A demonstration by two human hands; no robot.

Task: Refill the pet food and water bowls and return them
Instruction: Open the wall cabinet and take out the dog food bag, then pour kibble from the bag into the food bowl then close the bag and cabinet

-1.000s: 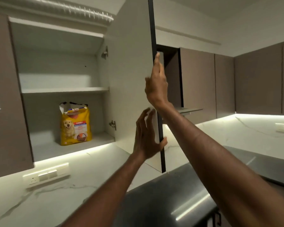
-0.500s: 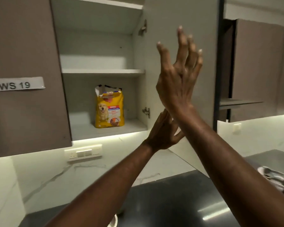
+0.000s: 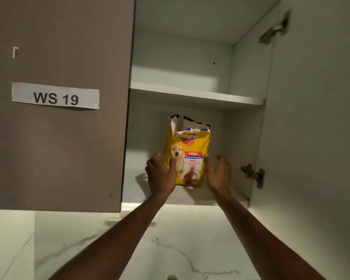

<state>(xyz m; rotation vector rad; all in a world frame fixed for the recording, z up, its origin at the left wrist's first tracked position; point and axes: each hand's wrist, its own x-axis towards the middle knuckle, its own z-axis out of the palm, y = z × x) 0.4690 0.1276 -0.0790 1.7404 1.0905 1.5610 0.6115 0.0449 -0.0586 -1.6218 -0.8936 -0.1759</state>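
A yellow bag of dog food (image 3: 188,156) with a torn-open top stands upright on the bottom shelf of an open wall cabinet. My left hand (image 3: 162,174) is on the bag's left side, thumb across the front and fingers around the edge. My right hand (image 3: 217,172) is at the bag's right side, thumb touching the front edge, fingers spread and curled beside it. No pet bowls are in view.
The cabinet's upper shelf (image 3: 194,96) is bare. Its open door (image 3: 315,118) stands at the right with two hinges. A closed door (image 3: 59,138) labelled "WS 19" is at the left. Below is a white marble backsplash (image 3: 170,249) with a wall socket (image 3: 113,216).
Both hands left the cabinet door and reached into the cabinet to the dog food bag. The view moved closer and up toward the shelf.
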